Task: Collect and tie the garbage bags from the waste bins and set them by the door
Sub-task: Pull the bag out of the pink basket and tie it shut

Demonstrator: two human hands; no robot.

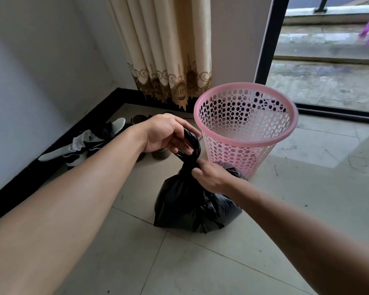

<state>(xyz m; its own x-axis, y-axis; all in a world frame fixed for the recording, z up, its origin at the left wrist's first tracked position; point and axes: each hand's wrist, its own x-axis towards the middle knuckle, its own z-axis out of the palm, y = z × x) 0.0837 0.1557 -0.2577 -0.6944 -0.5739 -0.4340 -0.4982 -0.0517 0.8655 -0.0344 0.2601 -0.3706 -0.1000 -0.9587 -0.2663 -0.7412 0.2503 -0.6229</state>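
Pale tiled floor (200,262). Sitting on it, mid-frame, a black garbage bag (190,205), just beside an upright pink perforated bin (232,158). Farther left, against the black skirting (51,165), a jumble of sandals (83,141) and some brown shoes (161,154).

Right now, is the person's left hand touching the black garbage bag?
Touching. The head view shows the left hand with its fingers curled round the twisted neck of the black garbage bag.
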